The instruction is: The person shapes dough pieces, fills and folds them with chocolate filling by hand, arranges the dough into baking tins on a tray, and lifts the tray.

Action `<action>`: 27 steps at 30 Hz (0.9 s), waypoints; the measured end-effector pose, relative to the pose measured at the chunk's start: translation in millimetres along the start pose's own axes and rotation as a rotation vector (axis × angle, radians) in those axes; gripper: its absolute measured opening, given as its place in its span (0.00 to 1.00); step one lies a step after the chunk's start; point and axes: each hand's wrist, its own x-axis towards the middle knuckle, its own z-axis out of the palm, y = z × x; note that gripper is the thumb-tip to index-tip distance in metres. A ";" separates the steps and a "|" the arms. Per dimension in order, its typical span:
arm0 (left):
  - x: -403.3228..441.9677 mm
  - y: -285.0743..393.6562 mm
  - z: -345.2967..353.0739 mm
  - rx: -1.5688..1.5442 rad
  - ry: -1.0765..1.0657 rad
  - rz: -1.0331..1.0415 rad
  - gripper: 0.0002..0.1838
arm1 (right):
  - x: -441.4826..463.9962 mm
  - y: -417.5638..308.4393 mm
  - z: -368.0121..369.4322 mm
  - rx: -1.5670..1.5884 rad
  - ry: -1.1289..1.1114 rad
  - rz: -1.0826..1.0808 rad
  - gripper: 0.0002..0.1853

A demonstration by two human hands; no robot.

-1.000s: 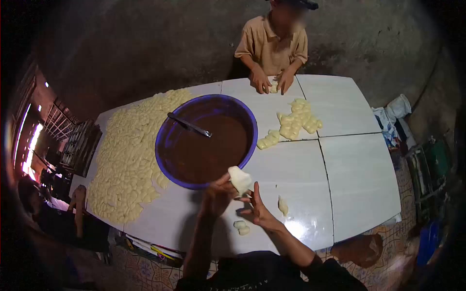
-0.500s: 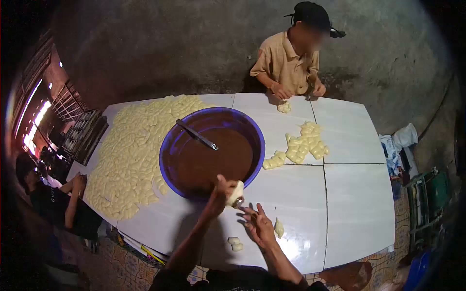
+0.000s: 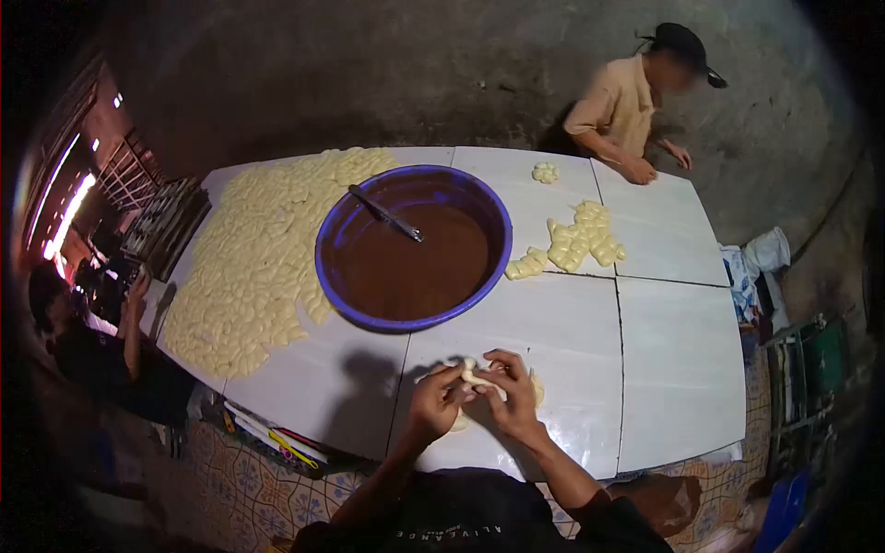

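My left hand [image 3: 437, 402] and my right hand [image 3: 514, 398] meet over the near part of the table. Between their fingertips is a small piece of pale dough [image 3: 473, 373], pinched from both sides. Another dough piece [image 3: 461, 422] lies on the table below my left hand, partly hidden. Beside my right hand, a further dough piece [image 3: 537, 390] rests on the tabletop. Beyond my hands stands a large purple basin [image 3: 415, 324] with brown filling [image 3: 415, 267] inside. A dark, flat-handled utensil [image 3: 385, 214] leans in it.
Many shaped dough pieces [image 3: 249, 267] cover the left of the white tiled table [image 3: 682, 369]. A smaller cluster of dough [image 3: 581, 238] and a lump [image 3: 545, 172] lie farther back. A co-worker [image 3: 627, 111] stands at the far edge, another person [image 3: 101, 346] at the left.
My left hand came down from the basin's near rim to meet my right, and both now grip the dough. The metal piece at the dough no longer shows. The far co-worker moved right.
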 end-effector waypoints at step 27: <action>-72.5 -42.9 -10.7 -0.178 0.245 0.030 0.38 | -33.0 31.6 47.8 0.935 -0.440 0.992 0.28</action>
